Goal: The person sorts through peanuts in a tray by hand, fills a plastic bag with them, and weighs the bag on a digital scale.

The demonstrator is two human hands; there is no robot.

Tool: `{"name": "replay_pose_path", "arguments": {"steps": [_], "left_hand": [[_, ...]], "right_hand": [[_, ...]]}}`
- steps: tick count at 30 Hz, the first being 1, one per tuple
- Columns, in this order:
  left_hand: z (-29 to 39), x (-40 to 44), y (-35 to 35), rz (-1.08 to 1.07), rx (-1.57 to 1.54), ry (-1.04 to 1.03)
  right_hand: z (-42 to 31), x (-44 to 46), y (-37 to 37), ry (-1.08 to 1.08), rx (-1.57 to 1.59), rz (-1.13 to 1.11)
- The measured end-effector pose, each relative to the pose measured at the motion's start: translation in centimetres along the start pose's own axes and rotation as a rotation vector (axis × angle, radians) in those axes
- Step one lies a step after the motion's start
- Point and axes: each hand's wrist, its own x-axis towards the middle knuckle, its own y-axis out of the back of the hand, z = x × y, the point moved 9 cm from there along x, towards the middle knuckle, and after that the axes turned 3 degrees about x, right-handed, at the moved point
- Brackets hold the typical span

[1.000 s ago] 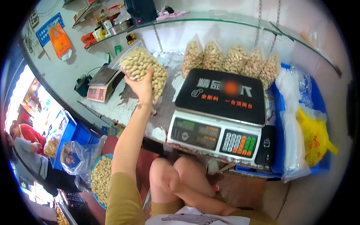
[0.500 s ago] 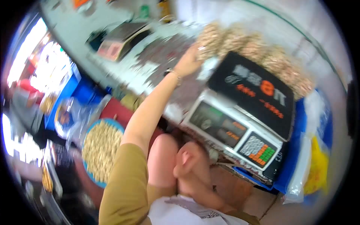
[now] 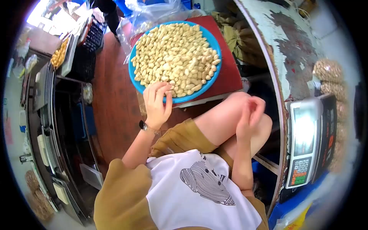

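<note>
A round blue basin (image 3: pixel 131 73) heaped with peanuts in their shells (image 3: pixel 172 57) stands on a red board (image 3: pixel 229 69). My left hand (image 3: pixel 156 105), with a dark watch or bracelet at the wrist, is at the basin's near rim. Its bent fingers and thumb come close together over the nearest peanuts; whether one is between them I cannot make out. My right hand (image 3: pixel 250 115) is held above my knees, away from the basin. Its fingers are curled in toward the thumb, slightly blurred, and anything inside them is hidden.
On the right, a worn counter (image 3: pixel 281 23) carries a digital scale (image 3: pixel 303 143) and several filled clear bags (image 3: pixel 327 69). Clear plastic (image 3: pixel 149 15) lies behind the basin. At the left stand dark shelves (image 3: pixel 57 115) and a black crate (image 3: pixel 92 36); brown sacks (image 3: pixel 241 42) sit under the counter.
My view has swung left toward the basin. My left hand has left the bags beside the scale and come to the peanuts. My right hand stays curled by my knees.
</note>
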Motion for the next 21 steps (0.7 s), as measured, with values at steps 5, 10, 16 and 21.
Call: {"name": "replay_pose_path", "arguments": {"steps": [5,10,16,21], "left_hand": [[1.0,0.1,-3.9,-0.25,-0.231,-0.226],[-1.9,0.9,-5.0,-0.275,-0.057,-0.037],[-4.0,2.5,-6.5,-0.354,0.072,0.021],[-6.9,4.2,-8.5,-0.319,0.07,0.108]], "right_hand": [[-4.3,-0.1,-11.9,0.239,-0.343,-0.649],[-2.6,1.2,-18.3,0.362,-0.509,-0.779],[-0.7,3.9,-22.9,0.432,-0.483,-0.772],[1.9,5.4,-26.1,0.433,-0.461,-0.744]]}}
